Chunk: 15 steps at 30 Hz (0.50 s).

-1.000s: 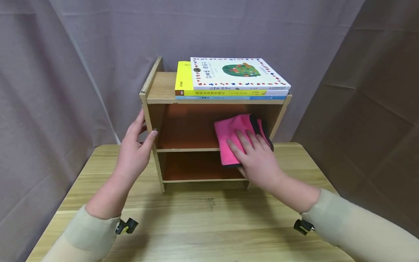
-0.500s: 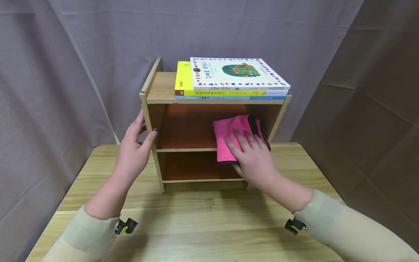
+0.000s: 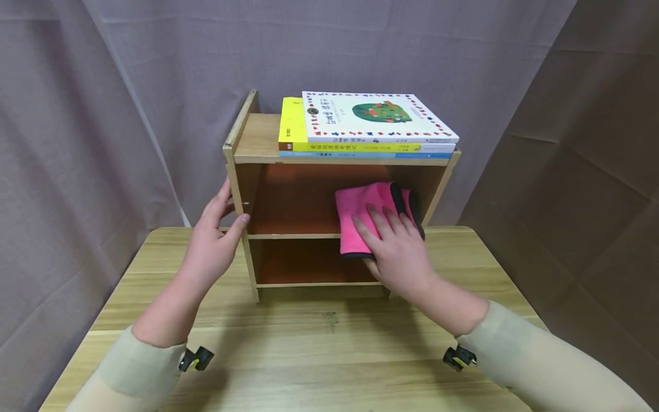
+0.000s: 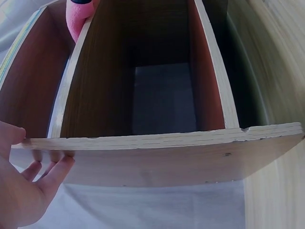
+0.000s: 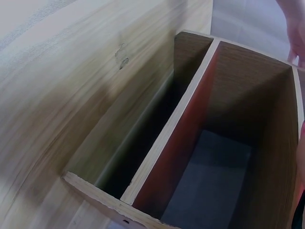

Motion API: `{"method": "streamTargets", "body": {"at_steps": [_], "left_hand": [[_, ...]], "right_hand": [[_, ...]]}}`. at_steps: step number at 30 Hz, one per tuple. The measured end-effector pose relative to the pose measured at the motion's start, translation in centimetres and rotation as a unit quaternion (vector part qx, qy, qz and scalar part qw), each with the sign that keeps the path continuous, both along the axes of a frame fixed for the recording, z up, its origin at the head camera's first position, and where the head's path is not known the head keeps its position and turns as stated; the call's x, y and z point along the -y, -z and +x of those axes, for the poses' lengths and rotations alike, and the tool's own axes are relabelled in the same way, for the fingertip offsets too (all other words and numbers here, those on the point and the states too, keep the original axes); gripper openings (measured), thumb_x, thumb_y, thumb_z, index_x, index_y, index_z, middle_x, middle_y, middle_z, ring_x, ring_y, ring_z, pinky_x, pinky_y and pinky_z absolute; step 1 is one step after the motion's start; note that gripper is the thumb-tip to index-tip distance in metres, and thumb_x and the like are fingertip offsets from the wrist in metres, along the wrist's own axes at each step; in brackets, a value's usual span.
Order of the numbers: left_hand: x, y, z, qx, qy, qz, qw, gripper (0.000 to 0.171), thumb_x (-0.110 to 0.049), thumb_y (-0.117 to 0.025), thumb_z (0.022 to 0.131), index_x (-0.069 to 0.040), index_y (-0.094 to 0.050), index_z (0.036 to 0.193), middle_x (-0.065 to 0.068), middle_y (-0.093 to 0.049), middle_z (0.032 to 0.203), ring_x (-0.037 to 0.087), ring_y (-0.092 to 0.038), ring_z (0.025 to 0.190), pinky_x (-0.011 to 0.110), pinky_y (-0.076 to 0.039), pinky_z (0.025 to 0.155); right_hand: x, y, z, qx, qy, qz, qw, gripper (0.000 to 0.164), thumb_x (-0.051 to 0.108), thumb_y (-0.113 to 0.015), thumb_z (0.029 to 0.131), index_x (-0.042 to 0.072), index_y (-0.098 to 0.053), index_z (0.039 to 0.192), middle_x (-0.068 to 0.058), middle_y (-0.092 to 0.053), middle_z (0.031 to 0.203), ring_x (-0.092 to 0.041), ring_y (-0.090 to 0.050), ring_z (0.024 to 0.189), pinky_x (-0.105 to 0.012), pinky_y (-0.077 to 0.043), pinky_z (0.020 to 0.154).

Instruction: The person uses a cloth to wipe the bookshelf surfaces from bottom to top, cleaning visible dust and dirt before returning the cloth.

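A small wooden bookshelf (image 3: 298,236) stands on the table. My left hand (image 3: 208,246) holds its left side panel, thumb at the front edge and fingers along the outer face; the left wrist view shows these fingers (image 4: 56,174) against the panel. My right hand (image 3: 401,254) holds a folded pink cloth (image 3: 352,214) with dark edging at the right part of the middle shelf board. Its fingers lie spread over the cloth and the thumb is below, partly hidden. In the left wrist view the cloth (image 4: 77,18) laps over the board's edge.
Several books lie stacked on the bookshelf's top, a white one (image 3: 381,117) uppermost above a yellow one (image 3: 292,123). The wooden table (image 3: 309,355) extends in front. Grey curtains (image 3: 170,68) hang behind and at the sides.
My right hand and the cloth have shifted slightly left along the shelf board, mostly in the first half second. My left hand stays at the side panel, and the books stay in place.
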<state>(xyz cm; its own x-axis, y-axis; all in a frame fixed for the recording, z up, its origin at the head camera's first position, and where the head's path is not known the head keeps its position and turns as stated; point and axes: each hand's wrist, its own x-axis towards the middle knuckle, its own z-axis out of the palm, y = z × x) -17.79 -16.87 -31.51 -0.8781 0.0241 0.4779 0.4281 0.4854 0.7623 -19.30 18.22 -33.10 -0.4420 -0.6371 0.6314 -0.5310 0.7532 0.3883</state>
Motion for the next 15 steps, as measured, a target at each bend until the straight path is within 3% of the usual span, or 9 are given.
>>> {"method": "streamTargets", "body": {"at_steps": [15], "left_hand": [[0.3, 2.5, 0.5, 0.017, 0.024, 0.058, 0.9979, 0.064, -0.016, -0.059, 0.1, -0.035, -0.031, 0.155, -0.001, -0.039, 0.154, 0.025, -0.049, 0.131, 0.046, -0.052, 0.091]], "right_hand": [[0.7, -0.3, 0.2, 0.013, 0.014, -0.016, 1.0, 0.065, 0.034, -0.072, 0.082, 0.014, -0.053, 0.14, -0.021, -0.055, 0.137, -0.045, -0.056, 0.117, -0.061, -0.047, 0.094]]}}
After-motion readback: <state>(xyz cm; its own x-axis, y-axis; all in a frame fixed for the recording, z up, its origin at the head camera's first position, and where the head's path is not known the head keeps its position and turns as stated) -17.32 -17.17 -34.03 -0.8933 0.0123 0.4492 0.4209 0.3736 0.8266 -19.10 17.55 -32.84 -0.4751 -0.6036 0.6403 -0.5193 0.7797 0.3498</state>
